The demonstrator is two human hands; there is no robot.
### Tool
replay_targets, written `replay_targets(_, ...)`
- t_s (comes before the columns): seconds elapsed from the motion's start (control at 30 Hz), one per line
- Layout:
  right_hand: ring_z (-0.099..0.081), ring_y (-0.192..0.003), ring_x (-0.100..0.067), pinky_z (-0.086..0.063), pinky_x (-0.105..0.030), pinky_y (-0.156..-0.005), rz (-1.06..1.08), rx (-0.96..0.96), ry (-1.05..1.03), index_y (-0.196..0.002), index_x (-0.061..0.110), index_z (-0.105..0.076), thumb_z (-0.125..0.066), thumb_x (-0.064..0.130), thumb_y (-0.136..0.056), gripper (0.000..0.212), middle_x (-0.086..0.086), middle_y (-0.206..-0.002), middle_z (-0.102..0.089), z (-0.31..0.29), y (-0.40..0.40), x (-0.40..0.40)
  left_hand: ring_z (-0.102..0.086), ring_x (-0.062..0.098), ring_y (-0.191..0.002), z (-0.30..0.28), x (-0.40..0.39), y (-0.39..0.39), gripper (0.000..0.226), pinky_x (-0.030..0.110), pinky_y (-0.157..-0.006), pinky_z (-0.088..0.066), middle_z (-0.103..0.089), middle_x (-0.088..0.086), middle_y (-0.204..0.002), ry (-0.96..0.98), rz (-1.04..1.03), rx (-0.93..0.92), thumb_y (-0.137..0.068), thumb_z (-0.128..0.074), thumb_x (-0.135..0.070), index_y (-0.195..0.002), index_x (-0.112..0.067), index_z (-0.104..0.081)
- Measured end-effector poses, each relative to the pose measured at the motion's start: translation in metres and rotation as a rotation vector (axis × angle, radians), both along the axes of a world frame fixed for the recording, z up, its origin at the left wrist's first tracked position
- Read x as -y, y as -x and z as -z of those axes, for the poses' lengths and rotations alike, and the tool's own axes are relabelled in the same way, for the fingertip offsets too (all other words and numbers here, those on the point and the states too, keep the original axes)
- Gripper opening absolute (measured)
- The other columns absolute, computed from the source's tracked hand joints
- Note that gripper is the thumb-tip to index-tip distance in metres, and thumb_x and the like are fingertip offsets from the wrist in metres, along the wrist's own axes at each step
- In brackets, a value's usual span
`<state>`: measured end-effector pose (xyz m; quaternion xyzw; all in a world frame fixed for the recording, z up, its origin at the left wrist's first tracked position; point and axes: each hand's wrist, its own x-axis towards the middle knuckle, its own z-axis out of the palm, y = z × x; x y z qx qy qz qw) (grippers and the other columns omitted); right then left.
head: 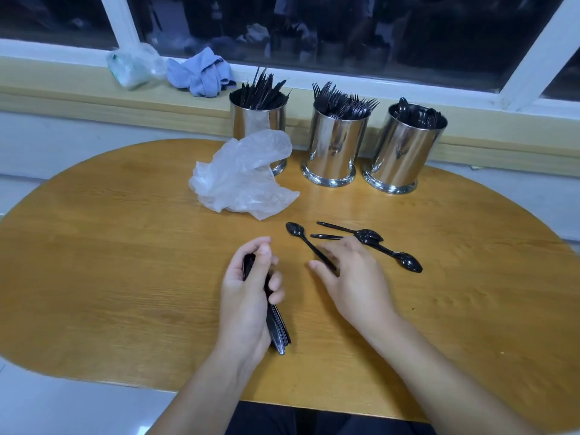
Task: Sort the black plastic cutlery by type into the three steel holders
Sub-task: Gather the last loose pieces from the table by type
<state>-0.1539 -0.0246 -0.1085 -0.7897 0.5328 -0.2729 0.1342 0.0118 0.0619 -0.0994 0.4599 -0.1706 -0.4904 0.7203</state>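
My left hand (248, 290) grips a bundle of black plastic spoons (277, 328) near the table's front. My right hand (351, 277) lies over the handle of a loose black spoon (296, 231), fingers around it. Three more loose spoons lie just beyond, one with its bowl at the right (408, 262). Three steel holders stand at the back: the left holder (257, 120) with knives, the middle holder (334, 146) with forks, the right holder (405, 149) with spoons.
A crumpled clear plastic bag (241, 180) lies in front of the left holder. On the window sill sit a blue cloth (201, 73) and another clear bag (135, 67). The oval wooden table (110, 246) ends close to my body.
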Motion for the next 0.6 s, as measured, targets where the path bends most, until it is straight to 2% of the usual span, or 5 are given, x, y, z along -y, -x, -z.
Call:
replay_targets(0.17, -0.062, -0.099, -0.014, -0.058, -0.038, -0.086, 0.059, 0.023, 0.043, -0.115, 0.020, -0.082, -0.080, 0.026, -0.099, 0.017, 0.011, -0.102, -0.061, 0.017, -0.002, 0.010, -0.031, 0.011, -0.059, -0.001, -0.001, -0.007, 0.035, 0.024, -0.049, -0.025, -0.050, -0.001, -0.083, 0.029, 0.073, -0.060, -0.105, -0.071, -0.049, -0.096, -0.016, -0.061)
replay_targets(0.3, -0.059, -0.097, -0.011, -0.056, -0.035, -0.084, 0.097, 0.040, 0.047, -0.103, 0.021, -0.078, -0.076, 0.020, -0.100, 0.004, 0.012, -0.100, -0.060, 0.020, -0.001, 0.006, -0.037, 0.010, -0.063, 0.001, 0.001, -0.006, 0.029, 0.024, -0.050, -0.027, -0.051, -0.001, -0.084, 0.036, 0.037, -0.040, -0.107, -0.071, -0.042, -0.108, -0.014, -0.066)
replay_targets(0.43, -0.055, -0.100, -0.012, -0.047, -0.030, -0.085, 0.094, -0.005, 0.038, -0.102, 0.022, -0.070, -0.073, 0.022, -0.102, 0.004, 0.013, -0.102, -0.056, 0.014, 0.002, 0.000, -0.036, 0.010, -0.058, 0.001, -0.001, -0.001, 0.033, 0.022, -0.048, -0.033, -0.048, -0.001, -0.078, 0.052, 0.041, 0.024, -0.106, -0.069, -0.041, -0.124, -0.013, -0.075)
replay_targets(0.53, -0.055, -0.095, -0.012, -0.050, -0.033, -0.086, 0.081, -0.025, 0.011, -0.097, 0.028, -0.060, -0.071, 0.023, -0.103, 0.013, 0.013, -0.098, -0.057, 0.009, 0.005, -0.009, -0.036, 0.012, -0.057, -0.001, -0.004, 0.001, 0.030, 0.024, -0.049, -0.031, -0.047, 0.000, -0.076, 0.052, 0.051, 0.084, -0.102, -0.074, -0.042, -0.113, -0.015, -0.076)
replay_targets(0.6, -0.057, -0.086, -0.008, -0.050, -0.030, -0.078, 0.080, 0.027, -0.038, -0.094, 0.031, -0.058, -0.071, 0.024, -0.104, 0.018, 0.016, -0.089, -0.060, 0.003, 0.010, -0.021, -0.035, 0.013, -0.060, -0.002, -0.004, 0.002, 0.030, 0.024, -0.049, -0.029, -0.045, 0.001, -0.078, 0.039, 0.031, 0.089, -0.097, -0.079, -0.042, -0.107, -0.015, -0.071)
